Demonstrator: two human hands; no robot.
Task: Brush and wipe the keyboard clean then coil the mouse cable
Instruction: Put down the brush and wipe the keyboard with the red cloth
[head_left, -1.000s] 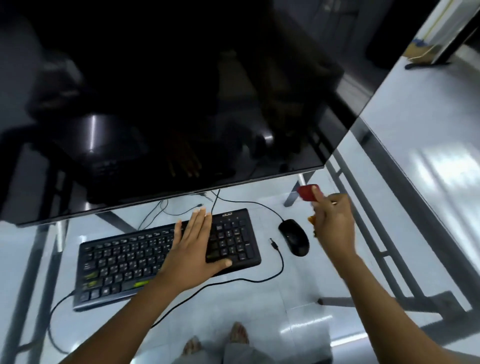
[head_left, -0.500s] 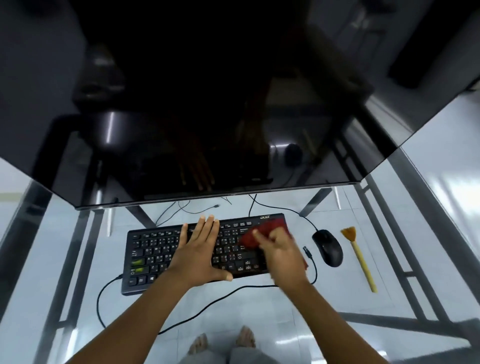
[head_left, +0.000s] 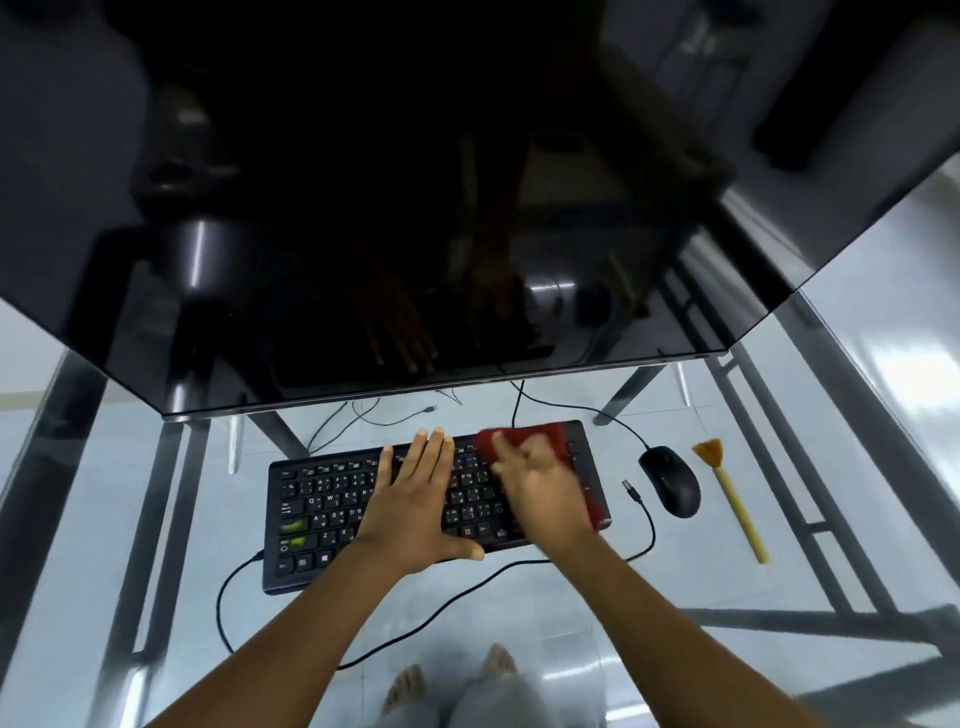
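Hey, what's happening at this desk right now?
A person is wiping a black keyboard on a glass table. The left hand lies flat on the keys, steadying it, while the right hand, blurred, rubs a red cloth over the keyboard's right end. The brush lies set down to the right of the mouse, and the mouse cable trails loose toward the monitor, not yet coiled.

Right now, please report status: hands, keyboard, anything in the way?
Left hand flat on keyboard. Right hand, blurred, on red cloth at its right end. Brush and mouse lie aside; nothing blocks.
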